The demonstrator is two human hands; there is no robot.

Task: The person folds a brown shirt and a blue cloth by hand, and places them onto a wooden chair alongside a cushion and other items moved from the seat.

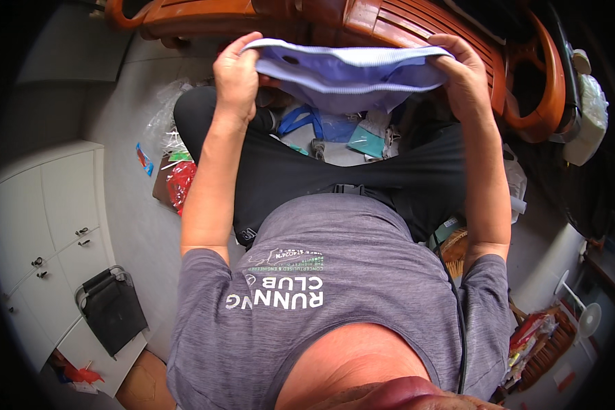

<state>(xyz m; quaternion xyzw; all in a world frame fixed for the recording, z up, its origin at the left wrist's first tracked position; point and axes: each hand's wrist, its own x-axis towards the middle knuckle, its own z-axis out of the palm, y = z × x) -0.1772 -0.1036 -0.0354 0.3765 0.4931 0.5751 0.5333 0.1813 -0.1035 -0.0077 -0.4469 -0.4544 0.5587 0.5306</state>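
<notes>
Both hands hold a light blue-violet cloth garment [348,72] up before me, its ribbed whitish edge stretched sideways into a long opening. My left hand [461,64] grips the right end of that edge between thumb and fingers. At the other end, my right hand [238,69] pinches the edge the same way. The cloth hangs between the hands, above my crossed legs in black trousers [297,169]. Its lower part is a little blurred. On the floor beneath lie a teal packet [366,141], a blue strap [301,120] and a blue plastic bag [338,128].
A reddish wooden bench [415,25] stands beyond the cloth. Clear plastic [169,105] and a red plastic bag [180,182] lie beside my right leg. White cabinets [46,205] and a black folding chair [114,310] are at the left. A wicker basket [453,251] sits near my left elbow.
</notes>
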